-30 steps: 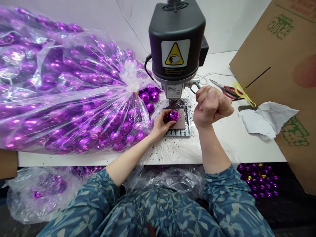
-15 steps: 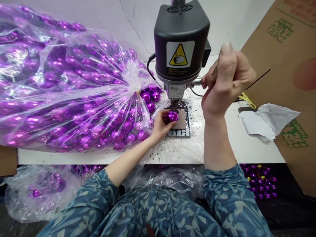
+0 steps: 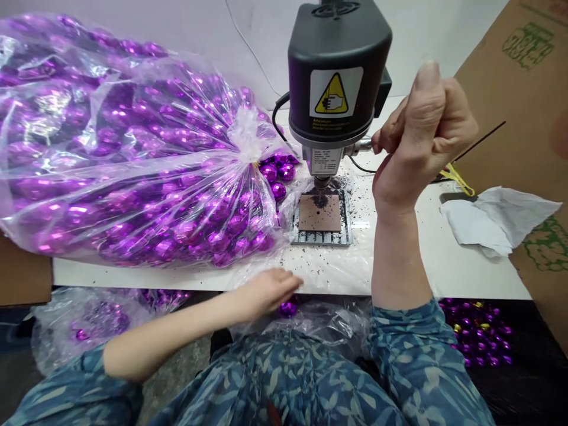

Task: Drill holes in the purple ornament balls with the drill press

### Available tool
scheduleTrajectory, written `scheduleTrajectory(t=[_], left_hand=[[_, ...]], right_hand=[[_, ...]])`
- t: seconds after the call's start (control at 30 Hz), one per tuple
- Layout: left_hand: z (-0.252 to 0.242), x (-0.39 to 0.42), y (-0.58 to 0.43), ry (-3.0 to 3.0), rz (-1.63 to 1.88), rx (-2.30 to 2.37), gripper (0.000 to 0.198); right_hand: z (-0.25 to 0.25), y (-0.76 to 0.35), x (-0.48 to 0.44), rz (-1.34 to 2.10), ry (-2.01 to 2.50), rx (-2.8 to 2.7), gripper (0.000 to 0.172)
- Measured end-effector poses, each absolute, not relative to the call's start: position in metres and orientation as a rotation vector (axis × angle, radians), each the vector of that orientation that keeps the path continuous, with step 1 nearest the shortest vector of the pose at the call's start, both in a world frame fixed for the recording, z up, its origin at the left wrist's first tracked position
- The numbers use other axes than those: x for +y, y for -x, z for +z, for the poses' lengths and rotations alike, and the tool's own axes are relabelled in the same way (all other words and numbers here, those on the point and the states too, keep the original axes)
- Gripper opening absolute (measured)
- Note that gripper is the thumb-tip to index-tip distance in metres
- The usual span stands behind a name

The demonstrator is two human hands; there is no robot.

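Observation:
My right hand (image 3: 421, 136) is closed around the feed handle (image 3: 366, 144) on the side of a black drill press (image 3: 339, 77). Beneath the drill chuck (image 3: 322, 182), a brown board (image 3: 310, 220) with a dark hole lies on the slotted metal base (image 3: 298, 239), scattered with dark shavings. My left hand (image 3: 268, 290) is over the table's front edge, its fingers stretched out. Just below those fingers a shiny purple faceted ball (image 3: 287, 309) is above or in the clear plastic (image 3: 328, 324) by my lap; whether it is falling or resting I cannot tell.
A large tied clear bag (image 3: 133, 165) full of purple balls fills the table's left side. Loose balls (image 3: 278, 190) lie beside its knot. White paper (image 3: 477, 222) and a cardboard box (image 3: 492, 89) are at the right. More balls (image 3: 483, 337) sit below the table edge.
My left hand has moved from the board toward me to the table edge, and the purple ball has left the board and its fingers. My right hand stays on the handle.

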State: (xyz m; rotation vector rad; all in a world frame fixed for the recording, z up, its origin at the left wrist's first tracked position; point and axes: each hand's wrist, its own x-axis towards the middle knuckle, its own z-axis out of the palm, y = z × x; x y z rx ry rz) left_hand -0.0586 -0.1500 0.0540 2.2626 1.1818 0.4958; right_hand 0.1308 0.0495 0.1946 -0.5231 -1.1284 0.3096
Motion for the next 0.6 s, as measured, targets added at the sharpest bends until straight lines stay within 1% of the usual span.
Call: scheduleTrajectory(t=[0.03,0.07,0.13,0.2,0.27,0.33,0.43,0.53,0.6], left_hand=[[0.061,-0.128,0.065,-2.301,0.665,1.169,0.023],[0.068,-0.102,0.072,-2.34,0.81,1.22,0.029],[0.077,-0.046,0.083,-2.339,0.956,1.486,0.03],[0.074,0.006,0.09,-2.332,0.888,1.75,0.028],[0.062,0.046,0.093,-2.285,0.698,1.885,0.018],[0.048,0.07,0.093,-2.254,0.593,1.942,0.019],[0.045,0.075,0.095,-2.253,0.687,1.963,0.032],[0.068,0.048,0.096,-2.184,1.034,1.856,0.049],[0.088,0.018,0.089,-2.093,1.251,1.668,0.053]], right_hand=[[0.195,-0.131,0.049,0.309,0.524,-1.132,0.063],[0.196,-0.131,0.048,0.299,0.54,-1.135,0.063],[0.197,-0.131,0.047,0.267,0.587,-1.137,0.064],[0.197,-0.131,0.046,0.247,0.606,-1.132,0.064],[0.196,-0.131,0.046,0.259,0.58,-1.127,0.065],[0.195,-0.131,0.046,0.285,0.549,-1.118,0.065],[0.193,-0.132,0.045,0.305,0.566,-1.131,0.064],[0.193,-0.132,0.044,0.286,0.61,-1.146,0.065],[0.194,-0.132,0.042,0.286,0.58,-1.137,0.064]])
